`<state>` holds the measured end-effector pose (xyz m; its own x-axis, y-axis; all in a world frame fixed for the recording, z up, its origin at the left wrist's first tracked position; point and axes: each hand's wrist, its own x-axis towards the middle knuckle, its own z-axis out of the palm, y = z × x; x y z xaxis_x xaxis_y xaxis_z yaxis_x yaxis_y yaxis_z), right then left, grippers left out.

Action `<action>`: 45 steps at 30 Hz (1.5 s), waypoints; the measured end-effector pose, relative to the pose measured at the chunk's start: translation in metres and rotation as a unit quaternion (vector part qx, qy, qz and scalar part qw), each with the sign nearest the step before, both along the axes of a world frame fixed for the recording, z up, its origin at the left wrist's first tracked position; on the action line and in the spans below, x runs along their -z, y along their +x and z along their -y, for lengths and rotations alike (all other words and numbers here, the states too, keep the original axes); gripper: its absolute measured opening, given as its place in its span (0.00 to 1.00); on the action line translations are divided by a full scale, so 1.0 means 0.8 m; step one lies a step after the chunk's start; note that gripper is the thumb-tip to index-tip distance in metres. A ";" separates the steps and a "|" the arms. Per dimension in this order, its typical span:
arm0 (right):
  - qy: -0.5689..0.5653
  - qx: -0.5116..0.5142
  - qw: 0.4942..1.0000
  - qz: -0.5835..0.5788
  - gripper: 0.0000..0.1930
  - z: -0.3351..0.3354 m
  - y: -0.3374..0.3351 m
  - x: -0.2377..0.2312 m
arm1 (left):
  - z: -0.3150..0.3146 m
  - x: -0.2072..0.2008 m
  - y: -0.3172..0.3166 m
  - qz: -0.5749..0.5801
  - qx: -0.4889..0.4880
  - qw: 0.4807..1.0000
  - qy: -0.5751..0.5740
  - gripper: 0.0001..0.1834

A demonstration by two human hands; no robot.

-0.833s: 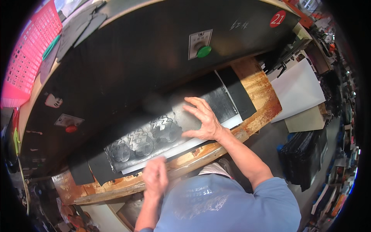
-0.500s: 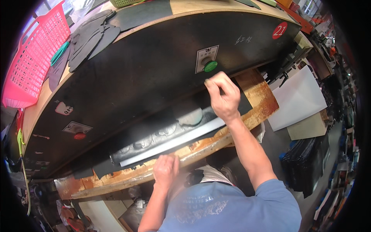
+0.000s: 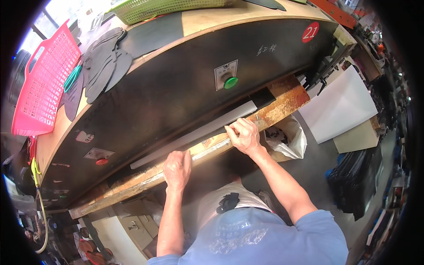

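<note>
A worn wooden board (image 3: 289, 98) lies in the slot beneath a large black machine panel (image 3: 168, 95). My left hand (image 3: 176, 170) is closed at the board's near edge, left of the middle. Farther right, my right hand (image 3: 244, 136) is curled over the same edge, its thumb side toward the panel. Along the board runs a long white strip (image 3: 201, 131), partly under the panel, with dark sheet material (image 3: 262, 98) beside it. A green push button (image 3: 230, 82) sits on the panel above my right hand, and a red button (image 3: 102, 161) at its lower left.
On the machine top stand a pink basket (image 3: 42, 95) and a green basket (image 3: 163, 9), near dark cut pieces (image 3: 104, 66) and teal-handled scissors (image 3: 72, 78). An open white sack (image 3: 295, 139) is below the board. To the right are a white sheet (image 3: 342, 106) and black bags (image 3: 358, 183).
My right hand has come down from near the green button to the board's edge. The shaped metallic pieces seen behind the white strip are now hidden under the panel.
</note>
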<state>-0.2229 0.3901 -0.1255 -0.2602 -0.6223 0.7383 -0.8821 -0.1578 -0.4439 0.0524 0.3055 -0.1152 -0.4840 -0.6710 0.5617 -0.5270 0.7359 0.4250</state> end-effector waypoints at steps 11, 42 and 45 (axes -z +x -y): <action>0.037 -0.015 0.999 0.013 0.07 -0.001 -0.008 0.001 | -0.010 0.005 -0.006 0.010 -0.022 1.000 0.006 0.14; 0.180 -0.053 0.981 0.055 0.46 0.101 -0.028 -0.025 | 0.129 0.026 0.005 0.130 0.058 0.986 0.088 0.33; 0.196 -0.044 0.979 -0.008 0.46 0.100 -0.033 -0.007 | 0.128 0.023 0.002 0.142 0.045 0.983 0.104 0.33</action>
